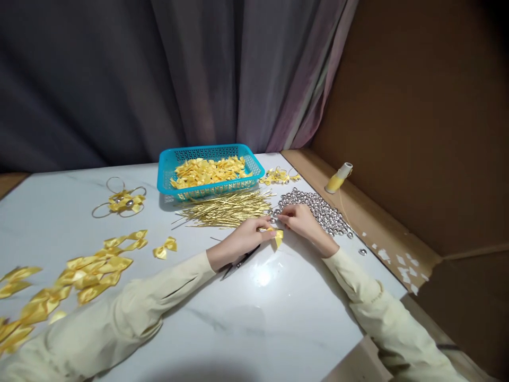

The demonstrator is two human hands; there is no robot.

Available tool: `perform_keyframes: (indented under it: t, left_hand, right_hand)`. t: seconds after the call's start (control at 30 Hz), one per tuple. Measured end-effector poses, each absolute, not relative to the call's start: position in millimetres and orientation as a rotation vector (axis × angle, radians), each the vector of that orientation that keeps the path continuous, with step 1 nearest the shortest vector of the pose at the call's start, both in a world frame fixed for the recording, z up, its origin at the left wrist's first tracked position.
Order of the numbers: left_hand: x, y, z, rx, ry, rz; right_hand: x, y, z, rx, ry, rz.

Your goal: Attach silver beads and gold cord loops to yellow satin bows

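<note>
My left hand (248,239) is closed, pinching a yellow satin bow (278,240) between thumb and fingers. Beside it, the fingertips of my right hand (301,221) are pressed together at the left edge of a pile of silver beads (318,209). A few beads lie right at those fingertips; whether one is between them I cannot make out. Dark-bladed scissors (238,262) lie partly hidden under my left wrist. Just behind my left hand is a heap of gold twist ties (226,209).
A blue basket (160,172) of yellow ribbon pieces stands at the back. Loose bows (95,273) spread over the left side, near a finished-looking bow cluster with gold loops (123,201). More small bows (278,175) lie right of the basket. A thread spool (339,178) stands on the right ledge.
</note>
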State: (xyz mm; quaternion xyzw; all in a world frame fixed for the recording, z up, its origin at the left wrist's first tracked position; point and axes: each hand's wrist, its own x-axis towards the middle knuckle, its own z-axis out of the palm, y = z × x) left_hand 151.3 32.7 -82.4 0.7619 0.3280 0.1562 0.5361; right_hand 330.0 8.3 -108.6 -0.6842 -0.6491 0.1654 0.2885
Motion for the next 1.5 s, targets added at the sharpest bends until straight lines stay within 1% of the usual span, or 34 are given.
perform_keyframes:
  t: [0.43,0.97,1.23,1.5]
  left_hand:
    - [151,28,-84,1.765,0.748,0.38]
    - [150,26,-85,1.663,0.771,0.353]
    - [150,24,-85,1.601,0.774,0.387]
    - [150,21,-81,1.606,0.683,0.487]
  right_hand:
    - [331,5,-106,-1.84,-1.702,0.487]
    - [321,2,-112,-1.839,-1.796,0.364]
    - [317,-1,-117,-1.717,-1.799,0.393]
    - [317,-1,-113,-1.497,-1.561,0.493]
